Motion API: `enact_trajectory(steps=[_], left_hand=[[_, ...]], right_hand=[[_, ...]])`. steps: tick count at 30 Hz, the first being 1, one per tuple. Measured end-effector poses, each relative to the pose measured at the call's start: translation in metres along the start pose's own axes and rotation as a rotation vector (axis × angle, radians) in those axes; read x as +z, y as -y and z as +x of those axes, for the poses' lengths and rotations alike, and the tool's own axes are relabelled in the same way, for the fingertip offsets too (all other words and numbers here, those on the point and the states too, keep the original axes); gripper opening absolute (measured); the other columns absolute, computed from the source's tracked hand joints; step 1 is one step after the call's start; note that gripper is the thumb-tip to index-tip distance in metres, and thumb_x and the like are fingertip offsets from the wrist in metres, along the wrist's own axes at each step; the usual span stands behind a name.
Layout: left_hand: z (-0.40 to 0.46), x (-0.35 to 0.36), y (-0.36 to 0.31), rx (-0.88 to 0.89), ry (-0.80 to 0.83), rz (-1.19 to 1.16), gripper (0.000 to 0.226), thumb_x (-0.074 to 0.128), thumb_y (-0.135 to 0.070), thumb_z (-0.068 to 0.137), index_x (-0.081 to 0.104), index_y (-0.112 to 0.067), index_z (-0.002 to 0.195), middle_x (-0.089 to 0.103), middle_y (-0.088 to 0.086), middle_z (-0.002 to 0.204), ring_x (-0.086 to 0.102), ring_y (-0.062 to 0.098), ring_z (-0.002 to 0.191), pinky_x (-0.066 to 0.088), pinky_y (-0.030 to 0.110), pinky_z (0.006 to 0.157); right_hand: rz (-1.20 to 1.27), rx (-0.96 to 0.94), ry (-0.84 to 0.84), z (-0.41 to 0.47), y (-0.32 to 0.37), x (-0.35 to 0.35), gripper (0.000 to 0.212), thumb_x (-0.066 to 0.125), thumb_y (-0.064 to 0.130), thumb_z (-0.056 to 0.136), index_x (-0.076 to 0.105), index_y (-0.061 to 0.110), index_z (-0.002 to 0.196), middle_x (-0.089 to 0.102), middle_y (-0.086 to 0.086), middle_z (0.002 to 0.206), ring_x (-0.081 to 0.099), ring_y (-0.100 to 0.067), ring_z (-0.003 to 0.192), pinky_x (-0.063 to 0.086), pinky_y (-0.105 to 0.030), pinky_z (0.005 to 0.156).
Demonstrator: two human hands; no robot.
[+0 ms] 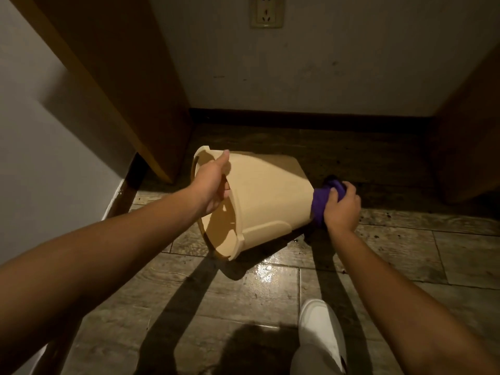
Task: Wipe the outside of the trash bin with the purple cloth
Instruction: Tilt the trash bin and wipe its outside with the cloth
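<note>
A beige plastic trash bin (267,196) lies tipped on its side above the floor, its open mouth toward me and to the left, its bottom toward the right. My left hand (213,185) grips the upper rim, thumb on the outside and fingers inside the mouth. My right hand (342,209) holds a bunched purple cloth (320,204) and presses it against the bin's bottom at the right end. The bin's bottom face is hidden behind the cloth and hand.
Wood-look floor tiles (392,255) with a wet shiny patch (266,272) in front of the bin. A wooden cabinet side (127,85) stands at the left, another wooden panel (470,147) at the right. The back wall carries an outlet (266,12). My white shoe (322,334) is at the bottom.
</note>
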State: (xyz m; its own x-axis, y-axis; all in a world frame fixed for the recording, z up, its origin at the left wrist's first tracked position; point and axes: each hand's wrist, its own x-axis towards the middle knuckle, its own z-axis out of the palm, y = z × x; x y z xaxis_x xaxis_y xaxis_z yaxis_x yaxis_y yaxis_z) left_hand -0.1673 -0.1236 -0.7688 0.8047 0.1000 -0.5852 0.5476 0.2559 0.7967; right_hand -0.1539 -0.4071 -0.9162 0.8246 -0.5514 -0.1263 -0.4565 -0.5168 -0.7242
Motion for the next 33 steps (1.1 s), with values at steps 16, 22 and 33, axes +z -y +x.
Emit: enact_trajectory(steps=[16,22,33], left_hand=[[-0.03,0.002,0.011,0.001,0.199,0.093,0.059,0.064,-0.036,0.097,0.044,-0.017,0.149,0.061,0.004,0.132,0.06,0.027,0.123,0.047,0.046,0.101],[-0.033,0.017,0.02,0.026,0.266,0.101,0.052,0.032,-0.046,0.109,0.031,-0.031,0.159,0.047,-0.005,0.157,0.049,0.007,0.134,0.043,0.031,0.108],[-0.023,0.005,-0.005,0.041,0.111,0.237,0.044,0.05,-0.027,0.106,0.044,-0.027,0.15,0.069,0.005,0.124,0.07,0.027,0.107,0.056,0.042,0.076]], right_hand=[[0.457,-0.245,0.206,-0.082,0.105,-0.012,0.04,0.056,0.036,0.105,0.053,0.027,0.144,0.055,0.002,0.144,0.057,-0.016,0.125,0.056,-0.039,0.099],[0.389,-0.485,0.209,-0.119,0.13,-0.002,0.044,0.053,0.04,0.105,0.051,0.032,0.148,0.05,0.005,0.15,0.048,-0.006,0.129,0.036,-0.011,0.096],[-0.087,-0.396,0.112,-0.084,0.061,0.026,0.05,0.046,0.041,0.103,0.042,0.029,0.152,0.041,-0.011,0.157,0.042,-0.034,0.138,0.047,-0.051,0.103]])
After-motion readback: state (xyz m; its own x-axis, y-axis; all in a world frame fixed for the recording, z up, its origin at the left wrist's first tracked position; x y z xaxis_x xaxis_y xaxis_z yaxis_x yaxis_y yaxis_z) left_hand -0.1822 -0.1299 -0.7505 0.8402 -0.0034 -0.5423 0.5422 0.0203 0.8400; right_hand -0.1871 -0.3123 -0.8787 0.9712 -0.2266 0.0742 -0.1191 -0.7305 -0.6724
